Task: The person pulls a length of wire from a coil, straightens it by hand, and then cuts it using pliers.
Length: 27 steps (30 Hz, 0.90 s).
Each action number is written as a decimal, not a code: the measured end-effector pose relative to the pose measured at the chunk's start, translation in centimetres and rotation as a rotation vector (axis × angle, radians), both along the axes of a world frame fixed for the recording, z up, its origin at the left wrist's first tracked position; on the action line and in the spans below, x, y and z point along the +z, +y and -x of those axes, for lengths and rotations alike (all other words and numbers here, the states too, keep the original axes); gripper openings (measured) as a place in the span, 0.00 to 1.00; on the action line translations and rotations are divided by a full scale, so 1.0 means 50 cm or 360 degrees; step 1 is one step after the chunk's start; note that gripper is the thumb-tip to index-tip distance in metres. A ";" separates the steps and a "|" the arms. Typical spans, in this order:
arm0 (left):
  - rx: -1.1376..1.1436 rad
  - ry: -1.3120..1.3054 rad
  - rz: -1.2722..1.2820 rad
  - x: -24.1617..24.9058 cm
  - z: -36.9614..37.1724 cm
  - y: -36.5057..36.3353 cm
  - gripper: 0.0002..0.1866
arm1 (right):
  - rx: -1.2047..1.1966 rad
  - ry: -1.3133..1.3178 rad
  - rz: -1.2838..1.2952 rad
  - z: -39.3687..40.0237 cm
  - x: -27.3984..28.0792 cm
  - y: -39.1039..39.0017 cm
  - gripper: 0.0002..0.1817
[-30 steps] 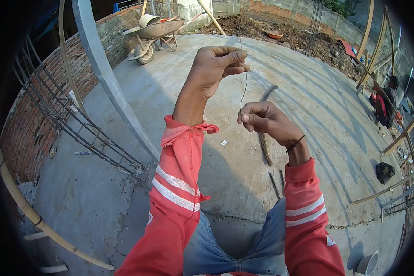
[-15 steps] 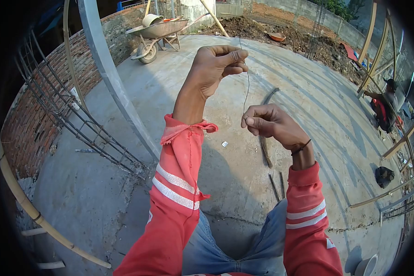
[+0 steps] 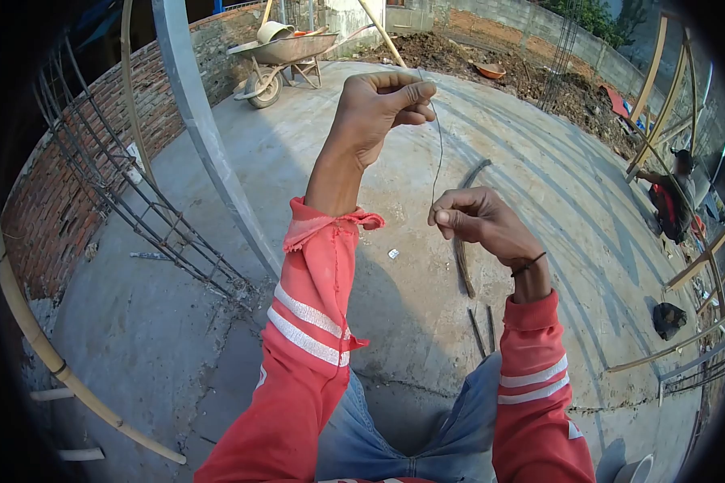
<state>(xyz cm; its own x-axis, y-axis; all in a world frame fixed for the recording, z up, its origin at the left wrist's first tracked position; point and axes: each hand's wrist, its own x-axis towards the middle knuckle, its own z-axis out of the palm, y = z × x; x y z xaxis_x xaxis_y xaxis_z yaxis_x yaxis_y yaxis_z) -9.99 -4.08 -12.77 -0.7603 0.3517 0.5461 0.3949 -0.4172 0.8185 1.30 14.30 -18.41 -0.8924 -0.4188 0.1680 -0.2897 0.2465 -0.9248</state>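
Observation:
A thin dark wire (image 3: 441, 153) runs between my two raised hands. Its upper part is pinched between thumb and fingers of my left hand (image 3: 383, 109), with a short end sticking up above. Lower and to the right, my right hand (image 3: 487, 219) pinches the wire's lower end. Beneath the right hand, a bundle of long dark wires (image 3: 462, 270) lies on the concrete floor (image 3: 403, 322). Two short dark rods (image 3: 477, 332) lie close to my right knee.
A wheelbarrow (image 3: 292, 50) stands at the back left. On the left, a grey post (image 3: 209, 145) and a rebar cage (image 3: 141, 197) rise beside a brick wall (image 3: 64, 209). A person (image 3: 675, 193) crouches at the right, near wooden poles and a black bag (image 3: 669, 319).
My right hand has shifted slightly right and down, the wire still pinched in it. My left hand holds nearly the same position. The view has tilted a little.

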 end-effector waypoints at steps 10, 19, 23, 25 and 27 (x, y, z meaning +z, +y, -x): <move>0.0015 0.0113 -0.0088 0.008 -0.009 0.001 0.10 | -0.0919 0.0051 0.0563 0.041 -0.029 0.040 0.13; 0.0036 -0.0037 -0.0167 -0.004 0.015 -0.010 0.11 | 0.0771 -0.0039 0.1633 -0.002 0.006 0.040 0.09; 0.0063 0.0009 -0.0158 -0.006 0.013 -0.007 0.12 | 0.0075 -0.0228 0.2146 0.042 -0.027 0.069 0.08; 0.0062 0.0024 -0.0130 -0.005 0.011 0.000 0.12 | -0.0743 -0.0310 0.1141 0.051 -0.042 0.052 0.08; 0.0100 0.0046 -0.0039 -0.007 0.010 0.005 0.12 | -0.0887 -0.0156 0.0561 0.050 -0.053 0.030 0.07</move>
<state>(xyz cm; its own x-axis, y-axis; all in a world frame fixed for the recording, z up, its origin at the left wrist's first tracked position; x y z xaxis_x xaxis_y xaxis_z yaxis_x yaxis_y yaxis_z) -10.50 -3.85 -13.12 -0.7643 0.2898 0.5761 0.4443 -0.4108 0.7961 -1.19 15.80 -21.05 -0.9776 0.1746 0.1176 -0.1171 0.0133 -0.9930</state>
